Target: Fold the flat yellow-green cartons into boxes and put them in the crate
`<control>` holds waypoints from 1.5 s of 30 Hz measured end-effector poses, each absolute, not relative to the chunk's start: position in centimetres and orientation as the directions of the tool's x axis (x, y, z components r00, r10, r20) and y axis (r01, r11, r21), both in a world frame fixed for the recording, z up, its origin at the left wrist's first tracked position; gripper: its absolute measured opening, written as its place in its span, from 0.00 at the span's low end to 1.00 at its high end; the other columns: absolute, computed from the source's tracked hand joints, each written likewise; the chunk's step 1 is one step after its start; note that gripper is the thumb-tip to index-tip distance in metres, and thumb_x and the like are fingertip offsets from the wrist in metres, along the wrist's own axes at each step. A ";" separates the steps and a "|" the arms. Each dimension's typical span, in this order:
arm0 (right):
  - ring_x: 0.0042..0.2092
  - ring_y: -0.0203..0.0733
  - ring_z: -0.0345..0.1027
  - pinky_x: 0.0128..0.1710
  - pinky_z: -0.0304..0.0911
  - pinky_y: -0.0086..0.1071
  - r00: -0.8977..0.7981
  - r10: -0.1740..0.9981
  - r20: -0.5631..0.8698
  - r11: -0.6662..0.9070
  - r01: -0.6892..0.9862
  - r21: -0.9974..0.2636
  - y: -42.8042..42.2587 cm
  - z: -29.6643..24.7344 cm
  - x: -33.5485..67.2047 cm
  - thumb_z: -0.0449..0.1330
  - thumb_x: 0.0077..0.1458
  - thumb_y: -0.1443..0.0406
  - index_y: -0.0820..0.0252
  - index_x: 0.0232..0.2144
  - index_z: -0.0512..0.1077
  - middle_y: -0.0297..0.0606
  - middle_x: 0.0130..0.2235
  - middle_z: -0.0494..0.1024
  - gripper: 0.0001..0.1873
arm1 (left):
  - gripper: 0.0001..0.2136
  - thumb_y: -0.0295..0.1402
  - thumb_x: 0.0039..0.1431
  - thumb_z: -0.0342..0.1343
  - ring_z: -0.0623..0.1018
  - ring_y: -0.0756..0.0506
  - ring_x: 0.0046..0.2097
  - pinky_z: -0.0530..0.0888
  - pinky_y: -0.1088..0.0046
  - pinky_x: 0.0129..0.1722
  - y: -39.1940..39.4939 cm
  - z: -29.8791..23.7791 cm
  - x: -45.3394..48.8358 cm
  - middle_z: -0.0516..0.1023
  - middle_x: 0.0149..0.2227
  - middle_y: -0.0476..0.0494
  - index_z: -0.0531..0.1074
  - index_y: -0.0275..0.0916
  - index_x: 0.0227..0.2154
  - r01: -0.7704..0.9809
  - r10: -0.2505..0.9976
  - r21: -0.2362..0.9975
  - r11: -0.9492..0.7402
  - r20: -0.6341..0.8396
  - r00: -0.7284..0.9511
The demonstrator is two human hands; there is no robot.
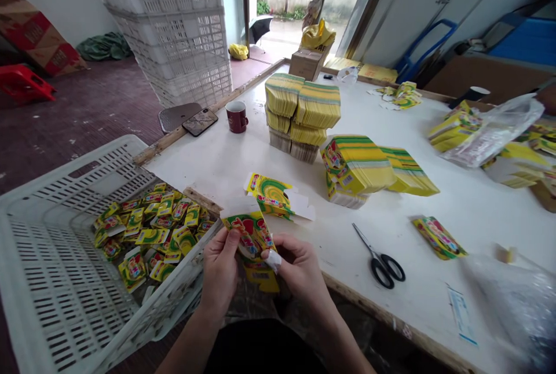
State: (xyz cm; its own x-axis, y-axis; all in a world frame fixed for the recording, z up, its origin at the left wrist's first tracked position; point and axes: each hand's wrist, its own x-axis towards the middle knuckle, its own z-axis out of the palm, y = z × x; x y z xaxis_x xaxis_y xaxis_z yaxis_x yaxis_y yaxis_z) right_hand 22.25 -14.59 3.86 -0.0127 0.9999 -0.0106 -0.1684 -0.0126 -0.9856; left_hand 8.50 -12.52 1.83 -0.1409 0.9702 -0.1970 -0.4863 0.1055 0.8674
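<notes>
Between my two hands is a yellow and green printed carton (251, 234) with red lettering, its white top flaps and yellow bottom flap sticking out. My left hand (221, 272) pinches its left side, thumb on the printed face. On the right side, my right hand (299, 270) grips the same carton; white tape or wrapping covers the thumb tip. Just beyond lie flat, unfolded cartons (275, 195) of the same print. A white plastic basket (56, 246) to my left holds many small filled-out boxes (150, 235).
Stacked carton blanks (304, 110) stand mid-table, with another pile (360, 165) nearer. Scissors (382, 267) and a single carton (438, 238) lie right, beside clear plastic (516, 304). A mug (237, 117) and phone (200, 122) sit near the left edge. White crates (174, 32) tower behind.
</notes>
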 end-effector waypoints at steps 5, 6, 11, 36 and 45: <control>0.33 0.38 0.67 0.32 0.61 0.29 -0.204 0.970 0.130 0.186 0.282 -0.941 -15.2 5.3 24.6 0.60 0.55 0.70 0.57 0.35 0.79 0.36 0.31 0.74 0.08 | 0.25 0.52 0.57 0.54 0.76 0.40 0.51 0.73 0.66 0.49 -11.5 4.1 5.2 0.78 0.50 0.39 0.73 0.40 0.50 -0.334 0.998 0.941 0.059 -0.048 0.041; 0.34 0.38 0.67 0.33 0.62 0.30 -0.280 0.949 0.149 0.250 0.375 -0.893 -15.3 5.7 25.0 0.57 0.55 0.73 0.55 0.37 0.79 0.37 0.32 0.74 0.13 | 0.30 0.55 0.57 0.52 0.73 0.38 0.55 0.71 0.64 0.53 -11.3 4.7 4.4 0.75 0.54 0.38 0.69 0.40 0.55 -0.263 0.995 0.965 0.013 0.014 0.099; 0.37 0.42 0.65 0.44 0.62 0.40 -0.444 0.869 0.218 0.467 0.592 -0.657 -15.6 7.1 25.2 0.51 0.53 0.80 0.51 0.39 0.77 0.36 0.32 0.73 0.24 | 0.44 0.49 0.33 0.71 0.72 0.34 0.57 0.67 0.61 0.56 -11.2 6.3 3.6 0.73 0.56 0.39 0.66 0.43 0.57 0.343 0.798 0.937 -0.066 -0.157 0.582; 0.50 0.48 0.70 0.52 0.65 0.39 -0.126 0.992 -0.011 -0.004 0.055 -0.998 -16.1 2.6 22.5 0.56 0.60 0.58 0.56 0.55 0.67 0.41 0.48 0.77 0.22 | 0.27 0.28 0.49 0.56 0.78 0.39 0.39 0.75 0.62 0.37 -14.0 2.5 8.0 0.75 0.41 0.41 0.52 0.42 0.50 0.531 0.892 0.804 -0.267 -0.003 0.453; 0.61 0.49 0.61 0.59 0.60 0.44 0.086 0.962 0.260 0.215 0.350 -0.912 -15.9 0.8 23.0 0.52 0.60 0.68 0.54 0.61 0.62 0.45 0.60 0.67 0.27 | 0.28 0.24 0.44 0.55 0.72 0.36 0.54 0.69 0.53 0.53 -13.5 2.1 7.4 0.70 0.51 0.35 0.58 0.40 0.52 0.647 0.954 0.718 -0.257 0.083 0.286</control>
